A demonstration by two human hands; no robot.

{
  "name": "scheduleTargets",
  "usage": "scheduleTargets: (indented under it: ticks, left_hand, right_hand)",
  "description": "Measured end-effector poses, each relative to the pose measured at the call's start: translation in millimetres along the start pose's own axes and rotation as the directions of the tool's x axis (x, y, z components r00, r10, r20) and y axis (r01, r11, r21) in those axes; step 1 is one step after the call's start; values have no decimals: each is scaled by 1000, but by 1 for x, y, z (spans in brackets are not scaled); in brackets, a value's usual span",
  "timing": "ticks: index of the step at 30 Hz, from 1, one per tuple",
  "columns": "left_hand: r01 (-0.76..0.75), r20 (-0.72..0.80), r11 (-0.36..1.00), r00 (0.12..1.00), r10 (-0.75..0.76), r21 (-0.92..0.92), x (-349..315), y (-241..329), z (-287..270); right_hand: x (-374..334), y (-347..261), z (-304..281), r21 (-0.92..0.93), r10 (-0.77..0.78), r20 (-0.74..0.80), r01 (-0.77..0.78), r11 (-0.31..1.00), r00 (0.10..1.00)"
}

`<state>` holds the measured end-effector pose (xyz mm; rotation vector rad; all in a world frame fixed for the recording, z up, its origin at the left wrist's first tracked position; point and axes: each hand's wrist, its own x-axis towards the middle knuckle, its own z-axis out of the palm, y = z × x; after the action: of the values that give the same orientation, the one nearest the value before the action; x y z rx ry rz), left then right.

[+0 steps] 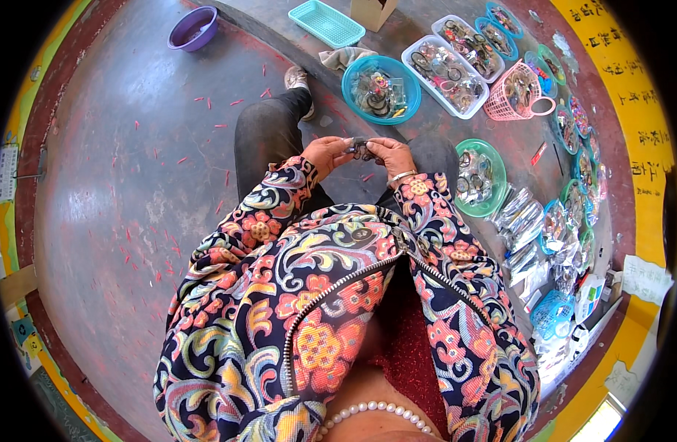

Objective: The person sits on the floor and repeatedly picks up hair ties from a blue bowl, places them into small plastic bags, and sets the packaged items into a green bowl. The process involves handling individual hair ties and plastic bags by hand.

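Note:
Both my hands meet over my lap around a small dark looped thing (361, 149), partly glossy; its exact kind is too small to make out. My left hand (327, 155) pinches its left end between thumb and fingers. At the opposite end my right hand (394, 157) grips it, with a bracelet on that wrist. Just beyond my hands stands a round blue basin (408, 116) holding clear packets and dark loops. A green basket (495, 205) with similar packets is to the right of my right knee.
White trays (467, 112) and a pink basket (493, 112) full of small items stand at the far right. Clear packets (521, 214) lie along the right side. A teal tray (331, 35) and a purple basin (182, 38) are farther off. Red scraps dot the floor.

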<state>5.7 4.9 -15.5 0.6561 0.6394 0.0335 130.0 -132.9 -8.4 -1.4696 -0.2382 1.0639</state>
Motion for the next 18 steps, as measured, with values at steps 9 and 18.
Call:
scheduleTargets:
  ticks: [9,18]
  left_hand:
    - [-53,-57,998,997,54,32,3,-2,-3]
    - [-92,-149,990,983,106,103,8,-5,-4]
  right_hand:
    - [-1,0,3,-36,48,-13,-48,998,999]
    - [-3,-2,5,-62,49,16,-48,997,999]
